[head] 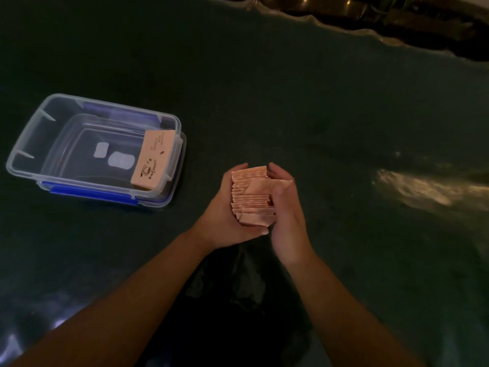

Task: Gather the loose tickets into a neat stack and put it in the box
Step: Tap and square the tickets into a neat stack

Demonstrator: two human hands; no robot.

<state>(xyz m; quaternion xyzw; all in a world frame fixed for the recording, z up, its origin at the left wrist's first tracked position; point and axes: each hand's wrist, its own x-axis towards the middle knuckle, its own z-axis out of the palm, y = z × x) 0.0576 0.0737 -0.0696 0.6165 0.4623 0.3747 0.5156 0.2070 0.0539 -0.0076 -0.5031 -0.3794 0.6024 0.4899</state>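
Left hand [227, 207] and right hand [284, 207] cup tickets [251, 197], fingers curled

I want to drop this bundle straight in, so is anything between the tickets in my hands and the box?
Nothing visible: bare dark table lies between the tickets and the lidless box. One stack already leans inside its right end.

A dim indoor room, perhaps a café or a home, though which cannot be told: the hands [254, 205] work over a dark green glossy table [330, 107] with a wavy far edge, and left of them coffee-cup printed tickets [153, 160] lie in a clear box [34, 128].
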